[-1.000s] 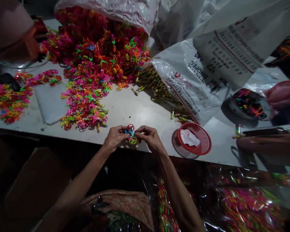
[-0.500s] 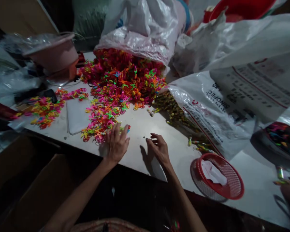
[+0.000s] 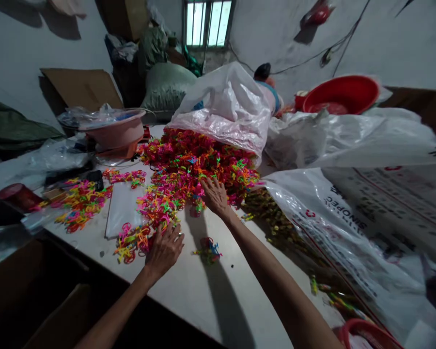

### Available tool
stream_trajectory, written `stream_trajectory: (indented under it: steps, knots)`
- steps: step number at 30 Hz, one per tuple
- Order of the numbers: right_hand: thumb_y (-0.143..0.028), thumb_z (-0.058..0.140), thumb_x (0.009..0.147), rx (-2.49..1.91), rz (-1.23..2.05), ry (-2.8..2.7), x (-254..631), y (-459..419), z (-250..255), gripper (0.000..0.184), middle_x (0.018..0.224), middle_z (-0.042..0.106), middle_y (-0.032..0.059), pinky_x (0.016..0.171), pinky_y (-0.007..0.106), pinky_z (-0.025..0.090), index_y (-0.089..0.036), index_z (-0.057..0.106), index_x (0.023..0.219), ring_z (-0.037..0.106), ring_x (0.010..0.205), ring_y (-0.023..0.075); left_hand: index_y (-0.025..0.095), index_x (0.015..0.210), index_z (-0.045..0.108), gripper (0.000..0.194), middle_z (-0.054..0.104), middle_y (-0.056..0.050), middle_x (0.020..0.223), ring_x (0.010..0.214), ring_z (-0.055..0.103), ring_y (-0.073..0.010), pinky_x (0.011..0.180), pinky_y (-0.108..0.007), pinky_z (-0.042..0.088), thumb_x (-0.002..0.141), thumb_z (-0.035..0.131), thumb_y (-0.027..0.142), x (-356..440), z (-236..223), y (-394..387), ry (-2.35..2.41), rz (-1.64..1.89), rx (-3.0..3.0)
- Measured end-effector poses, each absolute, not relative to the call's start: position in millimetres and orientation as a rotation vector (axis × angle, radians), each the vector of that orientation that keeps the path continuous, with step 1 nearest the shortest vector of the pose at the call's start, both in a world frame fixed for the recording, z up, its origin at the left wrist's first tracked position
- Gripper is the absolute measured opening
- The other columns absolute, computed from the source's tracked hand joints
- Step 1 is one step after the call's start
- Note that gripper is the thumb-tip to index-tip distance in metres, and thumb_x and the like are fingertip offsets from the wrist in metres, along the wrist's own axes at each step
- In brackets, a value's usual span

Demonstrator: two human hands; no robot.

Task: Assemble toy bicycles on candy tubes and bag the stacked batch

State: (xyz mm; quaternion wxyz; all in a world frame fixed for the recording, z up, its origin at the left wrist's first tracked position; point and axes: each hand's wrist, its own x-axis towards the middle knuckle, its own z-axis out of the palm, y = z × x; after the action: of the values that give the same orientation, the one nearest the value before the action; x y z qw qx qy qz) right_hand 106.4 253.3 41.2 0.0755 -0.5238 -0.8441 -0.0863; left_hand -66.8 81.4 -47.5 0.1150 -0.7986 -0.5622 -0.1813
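Note:
A big heap of small bright plastic pieces (image 3: 189,165), pink, orange and green, spills from a pinkish plastic bag (image 3: 225,111) onto the white table (image 3: 196,286). My right hand (image 3: 213,196) reaches far forward with its fingers spread on the near edge of that heap. My left hand (image 3: 164,248) lies on the table, fingers flat on the near end of a trail of pieces (image 3: 145,228). A small assembled cluster of pieces (image 3: 208,248) lies alone on the table between my arms.
A white printed sack (image 3: 370,228) lies at right with yellow-green tubes (image 3: 272,218) spilling beside it. A pink basin (image 3: 112,133) and a second pile of pieces (image 3: 80,203) are at left, near a white sheet (image 3: 121,213). A red basin (image 3: 339,94) stands behind; a red basket rim (image 3: 366,332) shows bottom right.
Both hands let go of the assembled cluster, now lying on the table. My right hand stretched forward into the heap; my left moved to the trail of pieces. The view tilted upward.

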Motion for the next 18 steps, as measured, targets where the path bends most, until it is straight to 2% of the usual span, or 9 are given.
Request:
stream_trajectory:
  steps: [2, 4, 7, 10, 12, 15, 18]
  knots:
    - [-0.038, 0.05, 0.089, -1.592, -0.286, -2.535, 101, 283, 45, 0.058, 0.144, 0.043, 0.0167, 0.101, 0.048, 0.031, -0.018, 0.04, 0.143, 0.031, 0.133, 0.0349, 0.025, 0.116, 0.067, 0.032, 0.06, -0.01, 0.133, 0.128, 0.05, -0.0326, 0.108, -0.058, 0.033, 0.088, 0.052, 0.021, -68, -53, 85, -1.606, -0.585, -2.313]
    - [-0.044, 0.053, 0.086, -1.663, -0.269, -2.536, 103, 305, 44, 0.063, 0.139, 0.048, 0.0186, 0.1, 0.048, 0.031, -0.015, 0.04, 0.141, 0.037, 0.128, 0.0345, 0.024, 0.118, 0.066, 0.032, 0.059, -0.01, 0.134, 0.129, 0.049, -0.032, 0.11, -0.057, 0.031, 0.088, 0.053, 0.023, -68, -57, 87, -1.579, -0.658, -2.293]
    - [-0.042, 0.057, 0.085, -1.706, -0.278, -2.564, 114, 315, 35, 0.057, 0.132, 0.053, 0.0187, 0.098, 0.045, 0.033, -0.015, 0.048, 0.134, 0.041, 0.121, 0.033, 0.023, 0.12, 0.064, 0.034, 0.057, -0.01, 0.137, 0.131, 0.047, -0.0315, 0.114, -0.058, 0.024, 0.088, 0.055, 0.029, -68, -57, 86, -1.566, -0.733, -2.287]
    - [-0.045, 0.052, 0.087, -1.719, -0.267, -2.552, 125, 304, 21, 0.046, 0.126, 0.057, 0.0169, 0.089, 0.041, 0.037, -0.018, 0.055, 0.125, 0.044, 0.115, 0.033, 0.022, 0.123, 0.061, 0.036, 0.056, -0.011, 0.138, 0.131, 0.047, -0.0309, 0.115, -0.059, 0.02, 0.089, 0.054, 0.03, -69, -54, 84, -1.584, -0.747, -2.296]
    - [-0.051, 0.049, 0.088, -1.758, -0.214, -2.512, 132, 290, 13, 0.045, 0.121, 0.06, 0.0158, 0.084, 0.039, 0.039, -0.019, 0.058, 0.119, 0.046, 0.112, 0.0328, 0.022, 0.125, 0.059, 0.037, 0.055, -0.011, 0.139, 0.131, 0.047, -0.0308, 0.114, -0.059, 0.021, 0.09, 0.052, 0.029, -71, -53, 85, -1.624, -0.74, -2.302]
    - [-0.057, 0.047, 0.088, -1.859, -0.064, -2.462, 143, 268, 5, 0.046, 0.11, 0.065, 0.0143, 0.084, 0.038, 0.039, -0.019, 0.062, 0.11, 0.053, 0.103, 0.03, 0.022, 0.126, 0.058, 0.037, 0.055, -0.012, 0.139, 0.132, 0.046, -0.0307, 0.113, -0.06, 0.022, 0.09, 0.05, 0.026, -75, -49, 84, -1.685, -0.728, -2.342]
    - [-0.058, 0.051, 0.086, -1.921, 0.163, -2.385, 156, 239, 6, 0.05, 0.111, 0.066, 0.0133, 0.084, 0.037, 0.041, -0.019, 0.062, 0.115, 0.057, 0.102, 0.0287, 0.022, 0.127, 0.058, 0.037, 0.056, -0.012, 0.137, 0.133, 0.046, -0.0294, 0.113, -0.059, 0.022, 0.091, 0.047, 0.024, -68, -46, 76, -1.665, -0.718, -2.442]
